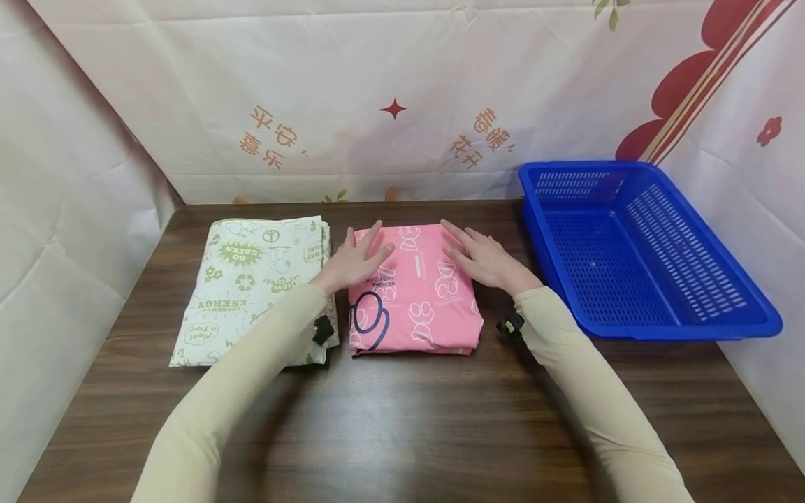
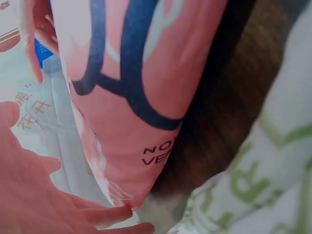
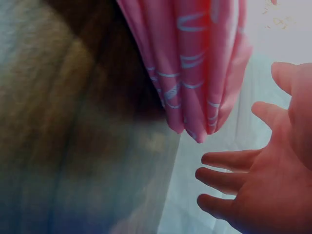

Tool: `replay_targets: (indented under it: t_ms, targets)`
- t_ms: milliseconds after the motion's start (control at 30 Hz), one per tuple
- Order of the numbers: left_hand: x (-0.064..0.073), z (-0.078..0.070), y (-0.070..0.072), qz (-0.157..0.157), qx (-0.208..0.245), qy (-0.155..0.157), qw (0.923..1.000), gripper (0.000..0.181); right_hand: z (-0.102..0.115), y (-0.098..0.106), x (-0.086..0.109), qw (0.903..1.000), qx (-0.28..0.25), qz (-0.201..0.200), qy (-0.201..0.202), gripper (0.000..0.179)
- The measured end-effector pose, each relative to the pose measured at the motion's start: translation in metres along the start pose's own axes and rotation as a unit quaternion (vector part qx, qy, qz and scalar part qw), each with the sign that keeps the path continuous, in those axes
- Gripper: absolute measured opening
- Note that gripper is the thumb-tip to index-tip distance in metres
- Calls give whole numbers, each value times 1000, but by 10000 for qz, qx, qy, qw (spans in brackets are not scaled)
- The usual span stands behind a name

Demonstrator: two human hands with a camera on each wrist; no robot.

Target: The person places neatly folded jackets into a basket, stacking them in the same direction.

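Here, hands (image 1: 353, 264) (image 1: 492, 260) at pink cloth (image 1: 411, 297)

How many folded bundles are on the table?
2: a pink bundle between the left hand and right hand, and a white-and-green bundle to its left. Others could be hidden underneath.

You have a pink folded cloth (image 1: 434, 300) with navy curves and white outlines, possibly of bears, and a white folded cloth (image 1: 248, 283) with olive-green lettering. Your sleeves (image 1: 591, 391) are cream, the plastic basket (image 1: 692, 331) solid blue, the tabletop (image 1: 428, 426) dark brown wood grain.
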State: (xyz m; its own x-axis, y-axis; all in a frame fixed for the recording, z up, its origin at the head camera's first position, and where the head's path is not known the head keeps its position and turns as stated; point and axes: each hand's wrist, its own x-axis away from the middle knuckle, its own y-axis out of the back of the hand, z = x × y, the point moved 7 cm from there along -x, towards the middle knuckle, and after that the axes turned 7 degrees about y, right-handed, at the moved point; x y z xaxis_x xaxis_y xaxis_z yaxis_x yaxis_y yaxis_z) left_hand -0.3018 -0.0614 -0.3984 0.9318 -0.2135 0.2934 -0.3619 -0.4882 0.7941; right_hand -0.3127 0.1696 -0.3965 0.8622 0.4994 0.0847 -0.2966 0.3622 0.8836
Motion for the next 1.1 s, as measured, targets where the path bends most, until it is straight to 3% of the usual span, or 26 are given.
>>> replay_targets:
  t_ms: [200,433,667,767,833,933,1033,1100]
  targets:
    - [9,6,-6,309,451,-37,9985,74,0,-8,11,9993,-302,70,189,69]
    - [23,15,-7,669,1249,62,9899,74,-6,-15,26,9992,-354,152,-41,74]
    - [33,15,-12,900,1332,-171,9868,74,-8,-21,36,9966,-814,44,121,77]
    - [35,16,-14,927,1572,-191,9830,74,-6,-22,38,9942,-1058,17,181,77]
    - [35,18,-14,1010,2006,-103,9744,73,-4,-22,39,9917,-1276,35,148,77]
    - [34,24,-16,1269,2875,179,9492,74,-2,-21,40,9841,-1775,48,52,76]
    - [33,30,-18,1469,3552,459,9221,74,-1,-21,41,9715,-2369,88,22,76]
    - [32,33,-18,1527,3777,539,9117,75,1,-23,41,9580,-2861,191,33,78]
